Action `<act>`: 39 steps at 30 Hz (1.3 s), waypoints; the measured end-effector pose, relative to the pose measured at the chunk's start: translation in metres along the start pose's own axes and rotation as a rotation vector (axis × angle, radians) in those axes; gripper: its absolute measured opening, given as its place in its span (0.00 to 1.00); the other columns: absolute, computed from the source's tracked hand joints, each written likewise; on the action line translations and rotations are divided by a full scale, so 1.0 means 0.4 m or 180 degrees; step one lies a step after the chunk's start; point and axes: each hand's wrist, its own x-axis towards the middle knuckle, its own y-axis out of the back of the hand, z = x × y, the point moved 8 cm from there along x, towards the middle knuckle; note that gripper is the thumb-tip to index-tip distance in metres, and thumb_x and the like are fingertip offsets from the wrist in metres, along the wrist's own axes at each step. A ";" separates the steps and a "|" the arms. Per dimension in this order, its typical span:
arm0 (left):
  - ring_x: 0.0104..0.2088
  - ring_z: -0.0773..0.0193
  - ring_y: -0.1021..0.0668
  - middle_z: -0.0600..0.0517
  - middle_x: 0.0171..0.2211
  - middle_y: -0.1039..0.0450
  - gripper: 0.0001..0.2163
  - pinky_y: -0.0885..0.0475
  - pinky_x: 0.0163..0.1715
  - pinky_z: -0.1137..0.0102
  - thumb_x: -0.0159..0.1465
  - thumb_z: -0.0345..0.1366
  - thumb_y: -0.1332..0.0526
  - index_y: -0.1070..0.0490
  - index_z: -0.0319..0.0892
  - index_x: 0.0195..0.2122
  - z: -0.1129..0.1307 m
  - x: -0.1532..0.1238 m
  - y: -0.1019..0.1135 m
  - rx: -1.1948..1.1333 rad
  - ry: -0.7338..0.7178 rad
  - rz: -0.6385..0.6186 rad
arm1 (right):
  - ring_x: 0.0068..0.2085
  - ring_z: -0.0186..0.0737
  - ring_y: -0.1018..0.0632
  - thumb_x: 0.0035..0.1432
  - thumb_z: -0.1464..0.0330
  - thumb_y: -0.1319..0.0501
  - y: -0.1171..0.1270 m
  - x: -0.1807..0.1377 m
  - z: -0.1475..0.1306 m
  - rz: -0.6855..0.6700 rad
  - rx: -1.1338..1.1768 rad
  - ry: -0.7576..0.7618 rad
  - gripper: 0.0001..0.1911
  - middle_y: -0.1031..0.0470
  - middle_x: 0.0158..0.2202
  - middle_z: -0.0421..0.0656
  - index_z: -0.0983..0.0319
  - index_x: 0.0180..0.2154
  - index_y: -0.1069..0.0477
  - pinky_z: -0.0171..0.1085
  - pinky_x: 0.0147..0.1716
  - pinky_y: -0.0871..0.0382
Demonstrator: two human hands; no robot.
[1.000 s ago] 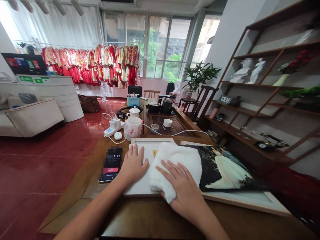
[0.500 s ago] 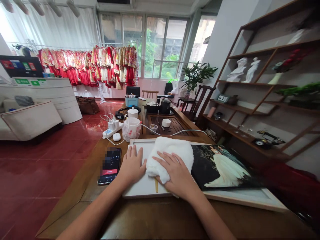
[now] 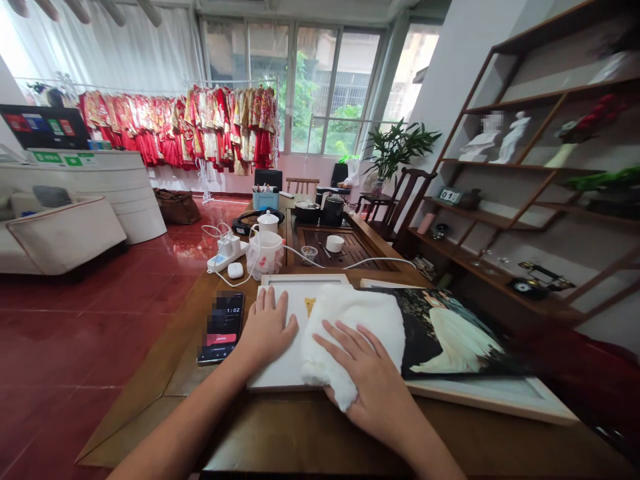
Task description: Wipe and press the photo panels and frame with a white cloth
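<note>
A white framed panel (image 3: 285, 363) lies on the table, with part of a yellow figure (image 3: 309, 305) showing beside a fluffy white cloth (image 3: 357, 307). My left hand (image 3: 267, 330) rests flat on the panel's left side, fingers spread and nothing in it. The cloth covers the panel's right part and is under my right hand (image 3: 373, 373), whose fingers stretch over it; the thumb is hidden near a hanging fold. Right of the cloth, a dark framed photo print (image 3: 450, 333) of a pale gown overlaps another wooden frame (image 3: 537, 397).
A phone (image 3: 220, 327) lies left of the panel. Behind are a power strip (image 3: 227, 253), a bag-lined container (image 3: 265, 255), a white lidded cup (image 3: 268, 221) and a tea tray (image 3: 360, 250) with a small white bowl (image 3: 335, 243). A white cable (image 3: 380, 260) crosses the table.
My right hand and the cloth have slid right and toward me across the panel. The yellow figure's upper part now shows; its lower end is covered. My left hand stays in place.
</note>
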 end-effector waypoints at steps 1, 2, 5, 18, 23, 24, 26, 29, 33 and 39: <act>0.66 0.44 0.50 0.38 0.66 0.51 0.26 0.47 0.59 0.54 0.67 0.46 0.53 0.48 0.41 0.64 -0.001 0.000 0.000 -0.0007 0.0013 -0.0006 | 0.63 0.48 0.41 0.55 0.63 0.42 0.000 -0.009 -0.003 0.0011 -0.0002 0.0013 0.36 0.47 0.66 0.42 0.52 0.64 0.48 0.53 0.62 0.54; 0.66 0.44 0.50 0.38 0.66 0.51 0.26 0.47 0.59 0.54 0.67 0.46 0.53 0.48 0.41 0.64 -0.001 0.000 0.000 -0.0011 0.0020 -0.0008 | 0.63 0.48 0.41 0.54 0.63 0.42 0.000 -0.014 -0.004 0.0011 -0.0002 0.0024 0.36 0.48 0.66 0.41 0.51 0.65 0.48 0.53 0.62 0.54; 0.66 0.44 0.50 0.38 0.66 0.51 0.26 0.47 0.59 0.54 0.67 0.46 0.54 0.48 0.41 0.64 -0.002 0.001 -0.002 -0.0014 0.0014 0.0001 | 0.63 0.48 0.40 0.55 0.63 0.43 -0.003 -0.008 0.003 -0.0048 0.0003 0.0012 0.35 0.47 0.66 0.41 0.50 0.64 0.47 0.53 0.61 0.54; 0.66 0.44 0.49 0.37 0.66 0.52 0.26 0.46 0.59 0.54 0.67 0.45 0.53 0.50 0.41 0.65 -0.001 0.002 -0.003 0.0086 -0.0034 -0.0100 | 0.62 0.47 0.39 0.55 0.60 0.42 -0.015 0.128 0.060 0.0013 0.0058 -0.0058 0.31 0.42 0.64 0.44 0.53 0.61 0.40 0.51 0.61 0.53; 0.65 0.44 0.48 0.37 0.65 0.50 0.25 0.45 0.58 0.54 0.67 0.45 0.54 0.48 0.41 0.64 -0.002 0.002 -0.003 0.0044 -0.0043 0.0036 | 0.62 0.47 0.40 0.53 0.65 0.43 -0.009 0.079 0.042 -0.0043 0.0045 -0.0061 0.34 0.42 0.64 0.44 0.54 0.62 0.43 0.52 0.62 0.55; 0.65 0.44 0.48 0.38 0.65 0.50 0.25 0.45 0.58 0.54 0.67 0.45 0.54 0.48 0.41 0.64 -0.001 0.002 -0.002 0.0035 -0.0047 0.0057 | 0.62 0.47 0.40 0.53 0.66 0.43 -0.008 0.064 0.036 -0.0046 0.0038 -0.0056 0.35 0.43 0.65 0.44 0.54 0.63 0.44 0.52 0.62 0.55; 0.65 0.44 0.48 0.38 0.65 0.50 0.25 0.45 0.58 0.54 0.67 0.46 0.54 0.48 0.41 0.64 0.000 0.002 -0.002 0.0021 -0.0058 0.0068 | 0.63 0.48 0.40 0.52 0.67 0.43 -0.006 0.032 0.026 -0.0026 0.0023 -0.0051 0.35 0.44 0.65 0.44 0.54 0.63 0.45 0.53 0.62 0.56; 0.65 0.44 0.48 0.37 0.64 0.49 0.25 0.45 0.58 0.54 0.67 0.45 0.53 0.47 0.41 0.63 0.000 0.001 0.000 0.0004 -0.0060 0.0051 | 0.63 0.47 0.41 0.54 0.66 0.43 -0.004 -0.005 0.016 -0.0013 0.0004 -0.0065 0.36 0.46 0.66 0.42 0.52 0.64 0.47 0.53 0.62 0.57; 0.65 0.43 0.49 0.37 0.65 0.50 0.25 0.45 0.58 0.53 0.67 0.45 0.54 0.47 0.41 0.63 0.001 0.001 0.001 -0.0005 -0.0054 0.0054 | 0.63 0.47 0.41 0.54 0.64 0.44 -0.005 -0.006 0.017 -0.0102 0.0006 -0.0073 0.35 0.46 0.66 0.41 0.51 0.64 0.47 0.53 0.62 0.57; 0.65 0.43 0.49 0.37 0.65 0.50 0.25 0.45 0.58 0.54 0.67 0.45 0.54 0.47 0.41 0.64 0.001 0.001 -0.001 0.0054 -0.0049 0.0043 | 0.63 0.47 0.41 0.53 0.64 0.43 -0.012 0.079 0.046 -0.0101 0.0069 -0.0109 0.34 0.44 0.65 0.42 0.52 0.62 0.44 0.51 0.62 0.57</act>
